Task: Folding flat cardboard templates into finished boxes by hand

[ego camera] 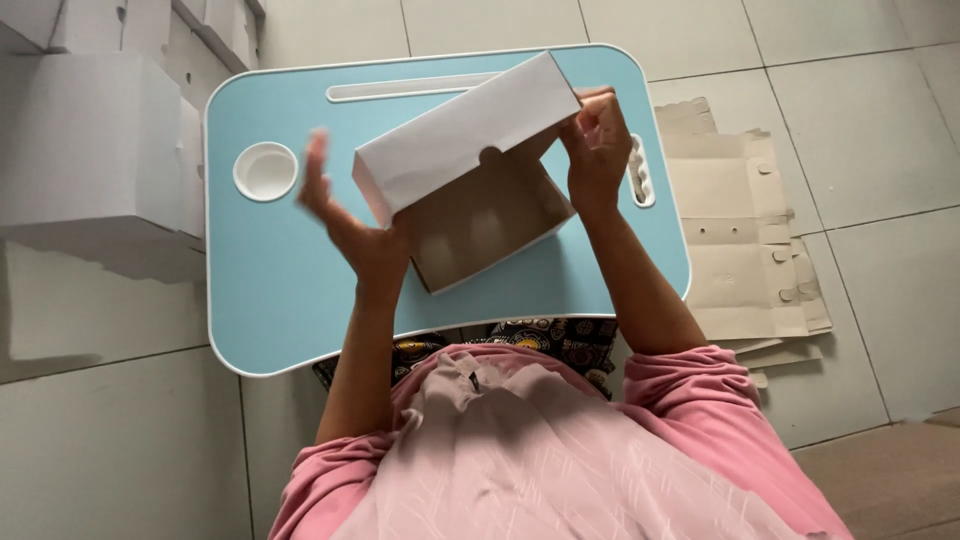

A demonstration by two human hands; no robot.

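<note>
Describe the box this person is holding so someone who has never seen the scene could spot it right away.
Start at the light blue lap table on the tiled floor. Above its middle, the right hand grips a white cardboard box, its brown inside open toward the camera. Unlike the closed white boxes stacked left and the flat cardboard sheets right, it is half-folded.

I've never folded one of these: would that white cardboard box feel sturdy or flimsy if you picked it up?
Probably light: the box is thin card, open and empty inside. Likely a bit floppy too, since its lid panel stands loose and only the right hand grips a corner. It should not roll, given its flat sides, but squeezing might crease it.
</note>
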